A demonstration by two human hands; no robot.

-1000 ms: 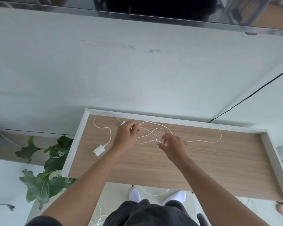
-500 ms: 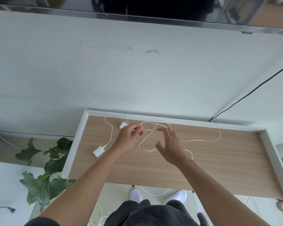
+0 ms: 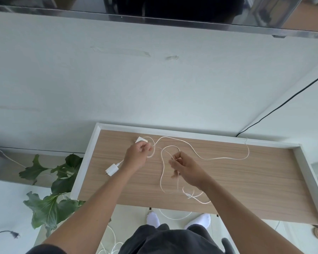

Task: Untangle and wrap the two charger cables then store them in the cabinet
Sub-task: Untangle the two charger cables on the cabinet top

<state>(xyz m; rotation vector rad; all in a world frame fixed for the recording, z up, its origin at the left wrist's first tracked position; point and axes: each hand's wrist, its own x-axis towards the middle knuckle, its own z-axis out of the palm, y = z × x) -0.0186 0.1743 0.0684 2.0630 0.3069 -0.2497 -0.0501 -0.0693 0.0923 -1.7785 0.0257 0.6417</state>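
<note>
My left grip point(image 3: 136, 156) pinches cable point(image 3: 218, 158) beside charger block point(image 3: 140, 139), right grip point(image 3: 188, 170) pinches it farther off; hard tug could cinch tangle

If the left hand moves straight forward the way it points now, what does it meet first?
Probably the small white charger block just beyond the knuckles of the left hand, which pinches the white cable; then the white back rim. Depth is unclear.
</note>
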